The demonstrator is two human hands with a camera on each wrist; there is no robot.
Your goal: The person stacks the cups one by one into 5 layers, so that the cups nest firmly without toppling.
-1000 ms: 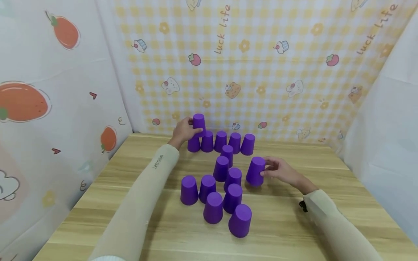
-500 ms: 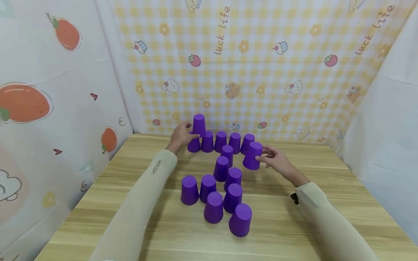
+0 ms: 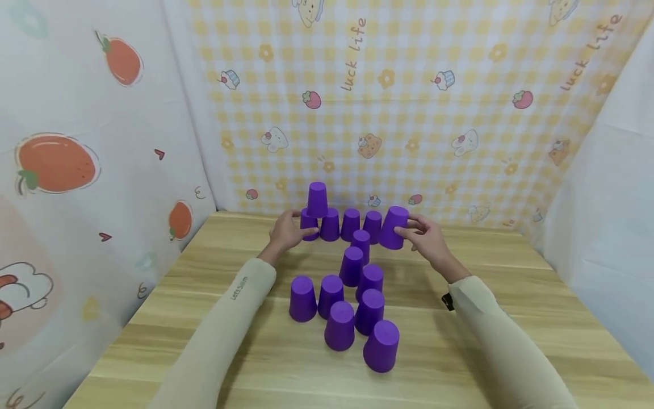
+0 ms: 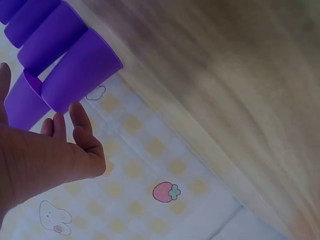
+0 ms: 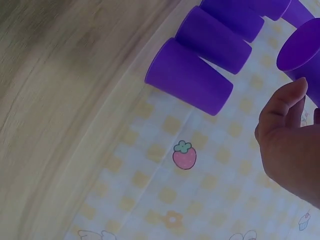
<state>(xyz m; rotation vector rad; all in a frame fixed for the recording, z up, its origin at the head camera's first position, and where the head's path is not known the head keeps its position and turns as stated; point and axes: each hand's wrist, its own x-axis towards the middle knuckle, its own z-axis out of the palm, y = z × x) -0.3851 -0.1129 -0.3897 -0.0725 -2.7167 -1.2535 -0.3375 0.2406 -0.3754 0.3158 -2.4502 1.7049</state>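
Upside-down purple cups stand in a back row on the table. One upper cup (image 3: 317,200) straddles the two leftmost, the end cup (image 3: 309,226) and its neighbour (image 3: 330,225). Beside the end cup is my left hand (image 3: 287,232), fingers loosely spread and gripping nothing; in the left wrist view the upper cup (image 4: 22,102) is apart from the palm. At the row's right end my right hand (image 3: 428,240) holds another purple cup (image 3: 394,228) between thumb and fingers, mouth down. It covers the row's rightmost cup in the head view; the right wrist view shows that cup (image 5: 190,77) uncovered.
Several more inverted purple cups, such as a near one (image 3: 382,346) and a left one (image 3: 303,299), stand scattered over the middle of the wooden table (image 3: 460,363). A checked curtain (image 3: 409,119) hangs just behind the back row.
My right hand has lifted its cup and carried it back to the row's right end. My left hand has let go of the upper cup and drawn down beside the row.
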